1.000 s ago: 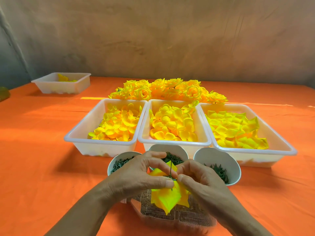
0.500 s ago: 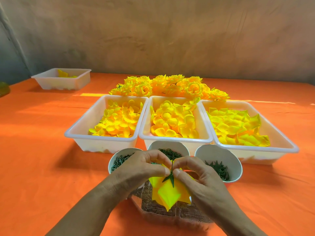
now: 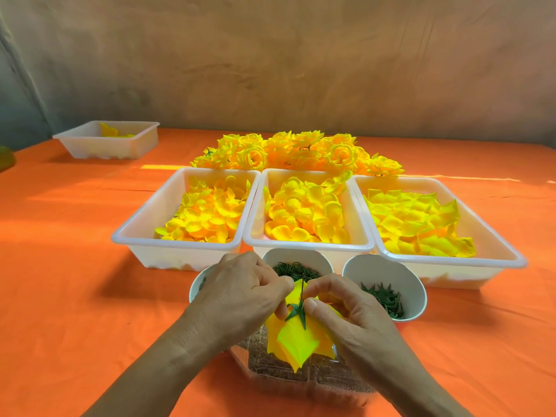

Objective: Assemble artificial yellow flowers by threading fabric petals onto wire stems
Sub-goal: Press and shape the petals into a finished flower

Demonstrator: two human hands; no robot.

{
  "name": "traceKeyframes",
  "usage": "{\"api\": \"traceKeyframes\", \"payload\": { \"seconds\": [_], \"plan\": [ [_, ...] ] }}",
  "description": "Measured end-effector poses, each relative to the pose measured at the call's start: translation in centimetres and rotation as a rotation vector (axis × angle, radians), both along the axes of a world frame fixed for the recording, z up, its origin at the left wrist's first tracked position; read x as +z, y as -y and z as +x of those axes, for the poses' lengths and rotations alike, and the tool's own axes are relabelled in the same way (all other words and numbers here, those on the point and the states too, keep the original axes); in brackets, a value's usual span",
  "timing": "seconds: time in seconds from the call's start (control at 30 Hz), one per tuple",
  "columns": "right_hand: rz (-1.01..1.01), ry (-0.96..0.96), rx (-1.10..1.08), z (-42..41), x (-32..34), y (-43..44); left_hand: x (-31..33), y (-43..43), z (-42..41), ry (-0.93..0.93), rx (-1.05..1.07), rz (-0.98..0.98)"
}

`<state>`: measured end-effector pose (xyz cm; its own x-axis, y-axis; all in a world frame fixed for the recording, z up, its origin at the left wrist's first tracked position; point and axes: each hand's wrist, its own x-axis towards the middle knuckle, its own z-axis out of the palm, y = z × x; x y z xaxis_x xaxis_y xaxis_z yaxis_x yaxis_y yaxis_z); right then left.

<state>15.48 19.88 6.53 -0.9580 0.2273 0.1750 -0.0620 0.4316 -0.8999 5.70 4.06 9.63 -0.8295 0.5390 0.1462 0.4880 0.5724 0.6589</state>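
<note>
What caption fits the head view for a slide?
Left hand and right hand pinch a yellow petal piece threaded on a wire stem, near three petal trays.

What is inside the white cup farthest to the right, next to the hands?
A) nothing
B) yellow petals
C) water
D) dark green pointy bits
D: the right cup holds a heap of dark green pointed pieces, with no yellow among them.

Left hand (image 3: 240,296) and right hand (image 3: 352,317) close together, fingers (image 3: 314,306) in a pinch.
</note>
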Motion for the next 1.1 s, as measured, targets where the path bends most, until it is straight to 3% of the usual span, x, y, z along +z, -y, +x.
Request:
{"api": "traceKeyframes", "payload": {
  "seconds": [0.3,0.5,0.7,0.9,1.1],
  "plan": [
    [0.003,0.012,0.015,0.1,0.0,-0.1,0.8,-0.5,0.0,-0.013,0.052,-0.217],
    [0.003,0.008,0.009,0.0,-0.1,-0.1,0.9,-0.6,0.0,0.19,0.046,-0.058],
    [0.01,0.008,0.012,0.1,-0.2,0.0,0.8,-0.3,0.4,0.129,0.079,-0.14],
    [0.014,0.014,0.008,0.1,-0.3,-0.1,1.0,-0.1,0.3,0.221,0.102,-0.071],
    [0.009,-0.004,0.011,0.0,-0.4,-0.1,0.9,0.5,0.3,-0.046,-0.003,-0.137]
  ]
}}
